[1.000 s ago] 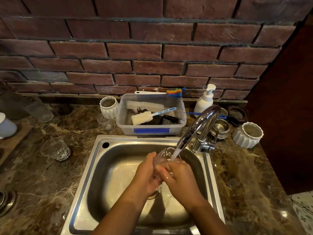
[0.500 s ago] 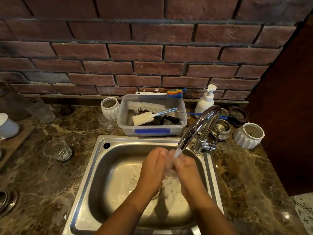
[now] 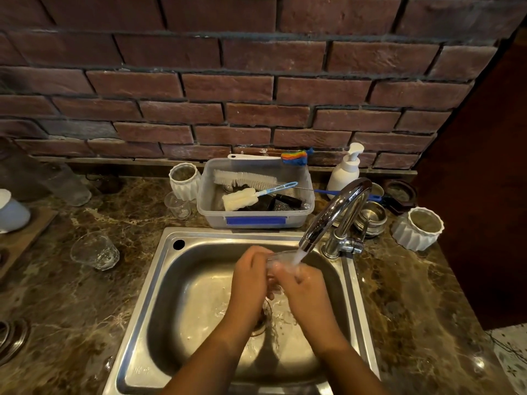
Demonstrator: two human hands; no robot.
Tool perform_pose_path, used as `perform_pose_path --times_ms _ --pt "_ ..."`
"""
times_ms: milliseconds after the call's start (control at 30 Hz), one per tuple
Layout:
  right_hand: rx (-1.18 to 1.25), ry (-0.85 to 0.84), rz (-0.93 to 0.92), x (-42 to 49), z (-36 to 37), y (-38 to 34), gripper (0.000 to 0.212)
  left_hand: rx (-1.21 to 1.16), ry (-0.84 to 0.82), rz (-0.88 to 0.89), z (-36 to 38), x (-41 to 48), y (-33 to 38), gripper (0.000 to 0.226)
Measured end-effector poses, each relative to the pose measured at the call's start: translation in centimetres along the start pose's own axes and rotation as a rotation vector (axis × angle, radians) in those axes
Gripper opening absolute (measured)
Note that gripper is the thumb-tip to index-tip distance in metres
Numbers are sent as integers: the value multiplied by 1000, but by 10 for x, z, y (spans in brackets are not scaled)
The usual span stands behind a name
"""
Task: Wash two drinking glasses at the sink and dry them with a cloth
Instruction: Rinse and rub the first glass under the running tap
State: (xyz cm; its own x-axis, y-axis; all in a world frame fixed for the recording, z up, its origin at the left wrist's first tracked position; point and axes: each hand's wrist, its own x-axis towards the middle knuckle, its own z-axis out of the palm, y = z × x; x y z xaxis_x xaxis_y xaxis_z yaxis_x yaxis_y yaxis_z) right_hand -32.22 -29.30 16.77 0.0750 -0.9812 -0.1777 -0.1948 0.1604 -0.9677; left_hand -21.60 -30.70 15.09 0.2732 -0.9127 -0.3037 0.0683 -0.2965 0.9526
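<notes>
- Running from the chrome tap [image 3: 336,215], a stream of water is being caught right of centre in the frame, where it is falling onto a clear drinking glass [image 3: 281,256].
- That glass is being held over the steel sink [image 3: 168,280] between both hands, and is mostly being hidden by them; only its upper edge is being shown, blurred.
- The left hand [image 3: 251,280] is being kept on the glass's left side, its fingers [image 3: 256,253] being curled together around the glass.
- The right hand [image 3: 305,289] is being kept on the right side, its fingers being wrapped against the glass under the stream; whether any are being pushed inside cannot be told.
- Water is being splashed around the drain at the sink bottom, below the hands.
- A second glass [image 3: 95,252] is being left upright on the marble table [image 3: 85,323] at the left of the frame, well apart from the sink.
- A plastic tub [image 3: 256,215] with bottle brushes in it is being kept just behind the sink, at the centre of the frame.
- A white soap pump bottle [image 3: 345,172] is being kept to the tub's right, against the brick wall.
- Two white ribbed pots are being kept on the table, one [image 3: 184,178] left of the tub and one [image 3: 417,229] at the right of the frame.
</notes>
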Motion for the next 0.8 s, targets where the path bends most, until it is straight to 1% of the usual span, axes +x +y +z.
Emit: perform_pose_path --times_ms 67,133,167,200,233,267,300,333,400,467,500,533,567,600,633,667,700,733,800 --pt "377 -26 266 3 -4 1 20 234 -26 314 -4 -3 -3 23" --pt "769 -63 512 6 -10 1 24 485 -95 583 -10 -2 -8 26" --pt "874 -68 586 8 -14 2 27 578 -141 665 -12 -1 -10 30" --pt "913 -67 614 9 -16 4 28 630 -182 706 -12 -1 -12 33" --pt "901 -53 598 10 -16 5 28 639 -207 699 -12 -2 -13 32" --pt "833 -33 539 11 -15 7 27 587 -211 653 -11 -2 -12 27" --pt "694 -10 439 11 -14 8 25 492 -195 568 -10 -4 -11 22" --pt "500 10 315 10 -13 7 25 373 -172 446 -5 -3 -6 21" --pt "87 -3 53 7 -12 4 27 150 -157 94 2 0 2 21" --pt "-165 -87 -168 4 -13 4 24 5 -158 -299 2 4 10 18" --pt "-302 -144 -268 3 -14 4 22 -119 -168 -444 -1 6 10 24" --pt "-473 -191 -367 2 -16 4 24 -274 -187 -553 -6 6 9 32" --pt "-639 -224 -453 2 -18 3 31 -399 -223 -622 -12 6 8 39" --pt "-738 -247 -508 3 -18 2 37 -484 -266 -656 -17 7 8 44" --pt "-770 -250 -528 3 -17 2 38 -524 -288 -670 -21 8 4 47" --pt "-742 -238 -509 3 -16 1 35 -528 -294 -680 -21 9 4 48" --pt "-665 -221 -468 2 -14 1 31 -502 -262 -661 -20 8 2 46" --pt "-558 -198 -407 1 -11 2 26 -459 -192 -613 -16 9 1 41" --pt "-281 -119 -264 0 -4 5 19 -292 -51 -381 -9 8 1 28"
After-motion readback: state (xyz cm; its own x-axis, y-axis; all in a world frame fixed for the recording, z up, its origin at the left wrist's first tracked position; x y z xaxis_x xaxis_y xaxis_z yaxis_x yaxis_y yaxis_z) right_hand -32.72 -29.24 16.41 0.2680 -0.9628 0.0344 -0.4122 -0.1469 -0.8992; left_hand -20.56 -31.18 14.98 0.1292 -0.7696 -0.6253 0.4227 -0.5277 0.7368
